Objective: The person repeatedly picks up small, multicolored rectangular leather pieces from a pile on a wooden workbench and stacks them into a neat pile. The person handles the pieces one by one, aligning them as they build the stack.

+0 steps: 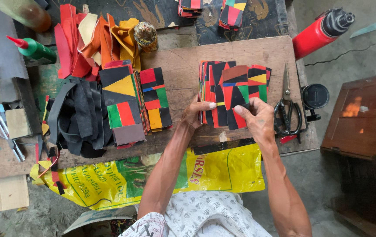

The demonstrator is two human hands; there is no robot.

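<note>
Your left hand (195,113) and right hand (258,119) both have the fingers curled closed on the stack of patchwork pieces (234,92), red, black, yellow and green, which lies on the wooden board (183,66). Black scissors (287,112) lie just beside your right hand, and other patchwork stacks (135,103) are further to your left
</note>
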